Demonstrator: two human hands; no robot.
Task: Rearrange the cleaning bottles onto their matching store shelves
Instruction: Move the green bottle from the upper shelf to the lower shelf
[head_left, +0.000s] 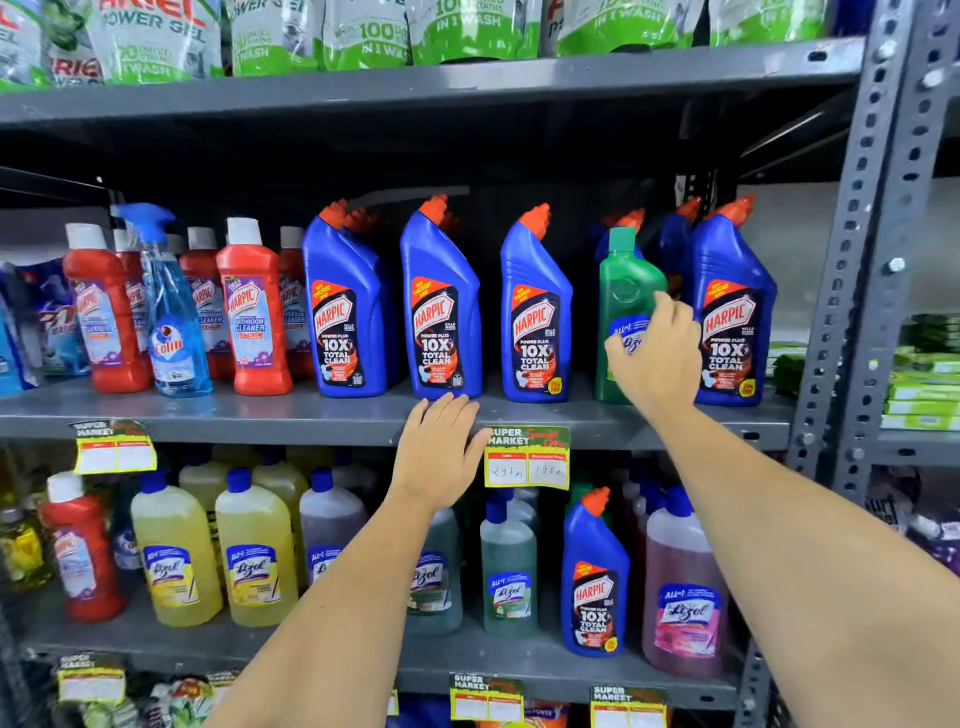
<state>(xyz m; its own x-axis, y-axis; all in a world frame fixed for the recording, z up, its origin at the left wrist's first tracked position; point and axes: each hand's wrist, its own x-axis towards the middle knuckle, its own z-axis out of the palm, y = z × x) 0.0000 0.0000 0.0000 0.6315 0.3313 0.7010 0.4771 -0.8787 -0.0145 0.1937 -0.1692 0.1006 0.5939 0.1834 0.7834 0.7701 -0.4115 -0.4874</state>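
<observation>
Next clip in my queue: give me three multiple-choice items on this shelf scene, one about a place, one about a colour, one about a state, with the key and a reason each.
1. Where does the green bottle stand?
A. Middle shelf, among blue bottles
B. Lower shelf, among yellow bottles
C. Top shelf, among pouches

2. What colour is the spray bottle on the middle shelf?
A. Red
B. Light blue
C. Yellow

3. What is the left hand doing?
A. Lifting a blue bottle
B. Holding a price tag
C. Open, holding nothing

Key:
1 A, blue bottles stand on both sides of it.
2 B, its body is clear light blue with a blue trigger.
3 C, its fingers are spread at the shelf edge; the right hand is on the green bottle.
</observation>
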